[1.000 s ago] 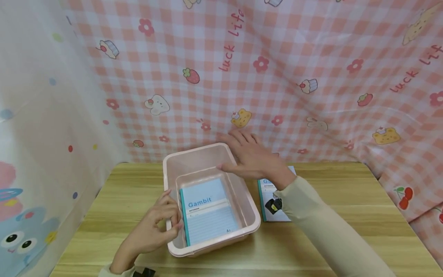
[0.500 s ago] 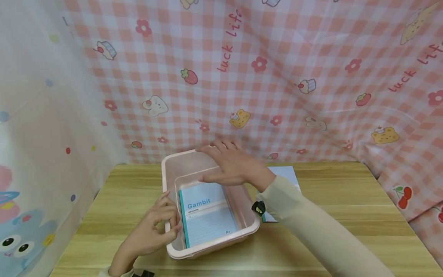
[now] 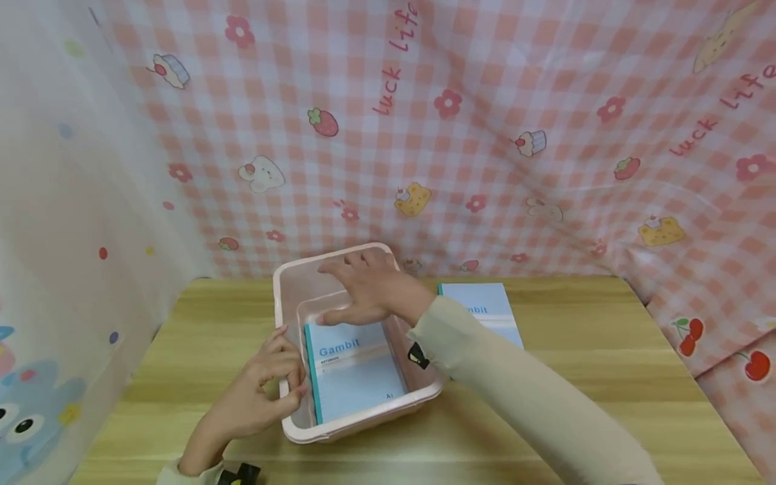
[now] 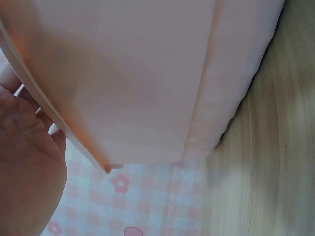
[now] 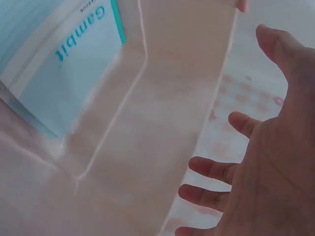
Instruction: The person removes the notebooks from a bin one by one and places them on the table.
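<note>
A pale pink plastic basin stands on the table, and a light blue "Gambit" notebook with a teal spine lies flat inside it. My left hand grips the basin's left rim, fingers curled over it. From the left wrist view, the palm sits just outside the basin's wall. Over the far part of the basin hovers my right hand, its fingers spread and holding nothing. The right wrist view shows those fingers apart above the rim, with the notebook lower inside.
A second "Gambit" notebook lies on the wooden table right of the basin, partly hidden by my right sleeve. A pink checked cloth hangs behind the table, and a pale curtain hangs at the left.
My right hand has moved left, from the basin's right rim to over its inside. The left hand keeps its grip on the rim. The head view has shifted slightly.
</note>
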Available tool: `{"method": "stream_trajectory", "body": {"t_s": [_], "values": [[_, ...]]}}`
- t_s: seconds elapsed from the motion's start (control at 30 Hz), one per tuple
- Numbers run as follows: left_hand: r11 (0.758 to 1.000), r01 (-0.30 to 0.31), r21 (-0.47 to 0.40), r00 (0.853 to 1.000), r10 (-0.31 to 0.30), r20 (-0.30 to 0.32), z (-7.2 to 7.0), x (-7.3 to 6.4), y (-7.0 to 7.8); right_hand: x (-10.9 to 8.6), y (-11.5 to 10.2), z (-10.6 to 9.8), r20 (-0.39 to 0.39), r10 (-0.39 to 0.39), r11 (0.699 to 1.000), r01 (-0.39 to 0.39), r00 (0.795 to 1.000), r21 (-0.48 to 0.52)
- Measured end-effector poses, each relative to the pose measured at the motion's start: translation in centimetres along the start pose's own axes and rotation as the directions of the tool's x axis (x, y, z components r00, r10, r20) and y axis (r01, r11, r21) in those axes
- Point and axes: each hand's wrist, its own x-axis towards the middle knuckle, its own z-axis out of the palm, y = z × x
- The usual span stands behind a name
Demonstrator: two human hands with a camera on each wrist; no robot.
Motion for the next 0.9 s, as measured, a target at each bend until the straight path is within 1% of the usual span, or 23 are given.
{"method": "stream_trajectory", "body": {"t_s": [0.17,0.27,0.37,0.47,0.6,0.7,0.9], "values": [[1.0,-0.01,-0.006,1.0,0.01,0.007,-0.1,0.1,-0.2,1.5,-0.7,0.8,0.093,0.013,1.0,-0.015,0.996,0.018],[1.0,-0.006,-0.011,1.0,0.006,0.005,-0.1,0.2,-0.2,2.2,-0.9,1.5,0.122,0.031,0.999,-0.034,0.992,0.019],[1.0,-0.004,-0.015,1.0,0.004,0.008,-0.1,0.2,-0.1,2.5,-1.1,2.3,0.136,0.046,0.999,-0.044,0.99,-0.017],[1.0,-0.008,-0.016,1.0,0.008,0.012,-0.1,0.3,0.0,2.8,-1.4,2.8,0.184,0.076,0.997,-0.073,0.98,-0.026],[1.0,-0.017,-0.016,1.0,0.017,0.014,0.0,0.3,0.1,2.9,-1.8,3.4,0.251,0.136,0.99,-0.138,0.958,-0.007],[1.0,-0.016,-0.016,1.0,0.016,0.01,0.0,0.3,0.1,3.0,-2.1,3.7,0.256,0.152,0.988,-0.154,0.955,-0.014],[1.0,-0.019,-0.02,1.0,0.019,0.008,0.0,0.3,0.0,3.6,-2.3,4.7,0.207,0.191,0.981,-0.18,0.96,-0.067]]}}
